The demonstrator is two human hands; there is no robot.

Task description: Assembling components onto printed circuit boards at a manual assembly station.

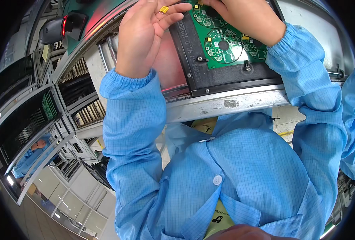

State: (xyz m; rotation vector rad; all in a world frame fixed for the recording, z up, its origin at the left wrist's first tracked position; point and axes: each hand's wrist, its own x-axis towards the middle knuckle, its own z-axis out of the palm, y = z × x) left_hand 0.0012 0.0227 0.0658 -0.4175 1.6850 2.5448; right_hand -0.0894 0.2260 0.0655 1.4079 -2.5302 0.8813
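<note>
My left hand (141, 38) is raised palm-up left of the green circuit board (216, 64), its fingers partly curled. A small yellow box-shaped component (164, 9) with thin metal leads rests on those fingers. Over the board's far part reaches my right hand (247, 18), its fingertips pinched together at the picture's top edge. A bit of yellow shows at that pinch, apparently a similar component, mostly hidden. The board has round sections with printed outlines, and yellow parts (245, 37) sit on it. My right hand and wrist cover some of its right side.
A black carrier frame (201, 82) with screws and clamps surrounds the board. It lies across a metal rail (229, 102) just before my body. At the far left stands a black scanner (53, 30) with a red light. Racks (25, 120) holding boards line the left.
</note>
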